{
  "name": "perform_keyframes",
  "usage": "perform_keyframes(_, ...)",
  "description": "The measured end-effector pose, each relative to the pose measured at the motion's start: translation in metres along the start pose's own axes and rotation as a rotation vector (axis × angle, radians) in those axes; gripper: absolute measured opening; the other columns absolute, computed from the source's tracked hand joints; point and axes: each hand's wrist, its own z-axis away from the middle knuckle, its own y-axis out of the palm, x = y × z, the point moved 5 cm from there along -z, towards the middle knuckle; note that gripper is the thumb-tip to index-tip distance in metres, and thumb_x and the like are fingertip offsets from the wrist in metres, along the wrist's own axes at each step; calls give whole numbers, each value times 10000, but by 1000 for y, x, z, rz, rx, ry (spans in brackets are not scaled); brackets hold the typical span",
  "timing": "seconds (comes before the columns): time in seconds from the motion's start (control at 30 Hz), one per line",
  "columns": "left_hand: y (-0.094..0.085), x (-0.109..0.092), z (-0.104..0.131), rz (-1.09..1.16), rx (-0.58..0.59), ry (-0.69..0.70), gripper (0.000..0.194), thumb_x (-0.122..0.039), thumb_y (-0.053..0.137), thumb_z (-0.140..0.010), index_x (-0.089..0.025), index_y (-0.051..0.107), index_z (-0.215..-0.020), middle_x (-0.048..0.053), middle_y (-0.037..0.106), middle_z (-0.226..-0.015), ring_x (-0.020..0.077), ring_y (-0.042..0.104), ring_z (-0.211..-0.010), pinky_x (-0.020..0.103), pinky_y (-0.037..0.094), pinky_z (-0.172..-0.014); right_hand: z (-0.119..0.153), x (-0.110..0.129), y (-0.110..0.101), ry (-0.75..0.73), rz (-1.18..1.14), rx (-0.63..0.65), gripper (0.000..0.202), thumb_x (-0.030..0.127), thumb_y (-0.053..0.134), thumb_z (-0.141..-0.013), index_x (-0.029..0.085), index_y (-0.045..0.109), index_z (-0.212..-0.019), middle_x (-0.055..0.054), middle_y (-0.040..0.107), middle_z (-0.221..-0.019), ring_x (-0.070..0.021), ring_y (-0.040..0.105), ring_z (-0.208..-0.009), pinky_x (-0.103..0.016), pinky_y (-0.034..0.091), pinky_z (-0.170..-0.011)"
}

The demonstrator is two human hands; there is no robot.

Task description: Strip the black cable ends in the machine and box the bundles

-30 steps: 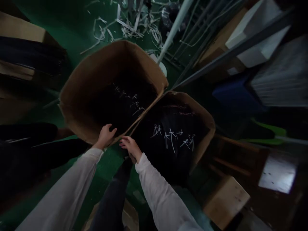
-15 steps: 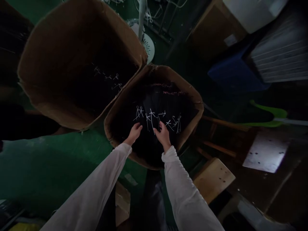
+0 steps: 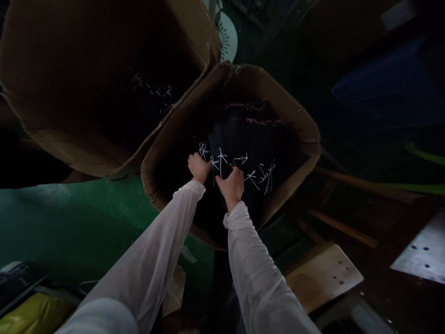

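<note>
A cardboard box (image 3: 301, 113) in front of me holds dark, strand-like bundles (image 3: 231, 132) tied with thin white ties (image 3: 221, 157). Both hands reach down into it. On the left side of the pile, my left hand (image 3: 199, 168) has its fingers curled over the black material, just below a white tie. Close to its right, my right hand (image 3: 232, 184) is bent round more of the dark mass, thumb toward the left hand. The fingertips sink into the dark contents, so the exact grip is hard to see.
A larger cardboard box (image 3: 194, 35) adjoins on the left, with similar white ties inside. A wooden stool (image 3: 327, 276) and a metal-topped piece (image 3: 422, 255) stand at right. A blue bin (image 3: 385, 88) is beyond. Yellow material (image 3: 34, 313) lies lower left on the green floor (image 3: 76, 222).
My left hand has moved forward and its fingers have curled onto the dark bundles. My right hand has closed more around the material beside it. The view has moved closer to the box.
</note>
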Motion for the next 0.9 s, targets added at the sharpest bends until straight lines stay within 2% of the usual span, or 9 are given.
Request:
perform_keyframes(0.1, -3, 2, 9, 198, -2, 29, 443, -353, 731, -611, -148, 522, -943, 142, 482, -1104, 303, 445, -1127, 398, 351, -959, -1, -1, 2, -14, -55, -17, 519, 276, 625, -628, 85, 504, -1095, -168, 569, -1052, -293, 519, -1022, -414, 407, -903)
perform_keyframes(0.2, 2, 8, 21, 541, 78, 5, 419, -258, 726, -601, -166, 504, -943, 89, 522, -1046, 239, 498, -1055, 363, 371, -946, -6, -3, 2, -19, -122, 5, 554, 267, 617, -625, 87, 496, -1136, -158, 574, -1083, -284, 526, -1040, -403, 405, -928)
perform_keyframes(0.3, 9, 13, 30, 695, 170, -22, 416, -247, 702, -620, -171, 491, -971, 53, 572, -971, 188, 562, -935, 321, 431, -868, -12, -4, 5, -18, -130, 70, 540, 322, 618, -644, 85, 526, -1120, -162, 582, -1049, -293, 535, -1033, -408, 409, -926)
perform_keyframes(0.4, 10, 21, 36, 830, 272, -88, 380, -293, 655, -667, -166, 504, -992, 49, 609, -941, 176, 594, -888, 308, 461, -830, -13, -1, 8, -81, -143, 79, 495, 348, 603, -677, 85, 541, -1091, -161, 577, -1043, -289, 527, -1036, -420, 398, -938)
perform_keyframes(0.5, 4, 28, 40, 927, 389, -170, 318, -389, 559, -746, -143, 561, -947, 65, 644, -851, 202, 620, -850, 338, 482, -811, -4, 10, 11, -274, -187, 101, 515, 373, 612, -705, 104, 509, -1132, -160, 541, -1148, -272, 479, -1114, -421, 365, -982)
perform_keyframes(0.6, -10, 29, 43, 999, 479, -212, 407, -489, 485, -791, -129, 615, -931, 82, 665, -824, 233, 627, -885, 363, 486, -831, 7, 19, 12, -405, -133, 87, 566, 492, 618, -718, 128, 517, -1138, -174, 462, -1262, -300, 350, -1244, -481, 296, -1031)
perform_keyframes(0.7, -21, 25, 47, 1155, 573, -239, 504, -553, 500, -787, -132, 620, -1038, 87, 679, -895, 246, 618, -957, 368, 470, -881, 14, 24, 14, -411, -147, 80, 621, 530, 615, -720, 130, 503, -1182, -183, 423, -1289, -314, 314, -1268, -514, 280, -1033)
perform_keyframes(0.83, -35, 27, 52, 1265, 630, -249, 479, -474, 610, -753, -127, 610, -1083, 94, 676, -967, 257, 616, -989, 365, 462, -906, 20, 30, 27, -479, -410, 355, 713, 476, 628, -738, 150, 382, -1322, -144, 464, -1284, -240, 419, -1226, -414, 335, -1040)
perform_keyframes(0.9, -42, 31, 55, 1265, 628, -242, 457, -406, 658, -729, -138, 601, -1094, 84, 671, -999, 256, 618, -990, 366, 465, -908, 23, 30, 33, -490, -521, 469, 757, 470, 658, -713, 168, 366, -1343, -124, 442, -1329, -223, 403, -1259, -383, 319, -1062)
